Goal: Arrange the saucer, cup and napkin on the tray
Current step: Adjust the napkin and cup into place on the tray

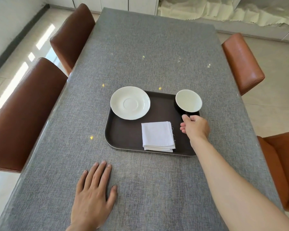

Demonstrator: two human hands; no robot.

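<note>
A dark brown tray lies in the middle of the grey table. A white saucer rests on its far left corner, overhanging the rim. A folded white napkin lies on the tray's near middle. A cup, dark outside and white inside, stands upright at the tray's far right corner. My right hand pinches the cup's handle from the near side. My left hand lies flat on the table, fingers spread, in front of the tray and holding nothing.
The grey table stretches away from me. Two brown leather chairs stand along its left side and two orange ones along its right. A wall with crumpled pale sheeting is beyond the far end.
</note>
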